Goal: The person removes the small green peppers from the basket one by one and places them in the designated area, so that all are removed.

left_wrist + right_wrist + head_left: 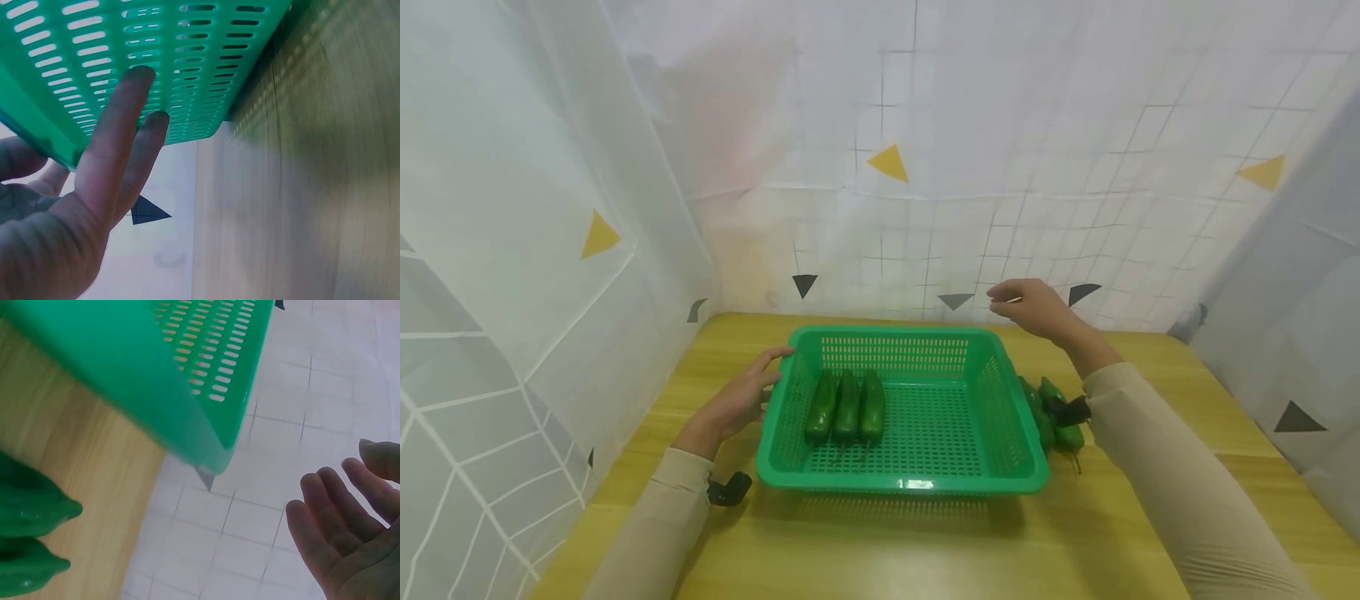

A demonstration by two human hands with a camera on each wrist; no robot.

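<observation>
A green plastic basket (917,482) with slotted walls stands on the wooden table. Inside it, on the left, three long green peppers (846,412) lie side by side, stems toward the front. My left hand (747,395) is at the basket's left side, fingertips at the rim; in the left wrist view its fingers (119,125) extend along the slotted outer wall. Raised past the basket's back right corner, my right hand (1028,307) holds nothing, its fingers loosely bent. More green peppers (1067,437) lie just right of the basket, partly hidden by its wall and a black wrist camera.
Behind the table (880,550) hangs a pale sheet (925,225) with grid lines and triangles, close to the table's back edge. Similar sheets flank the left and right sides. The right forearm (1172,475) passes over the table's right part.
</observation>
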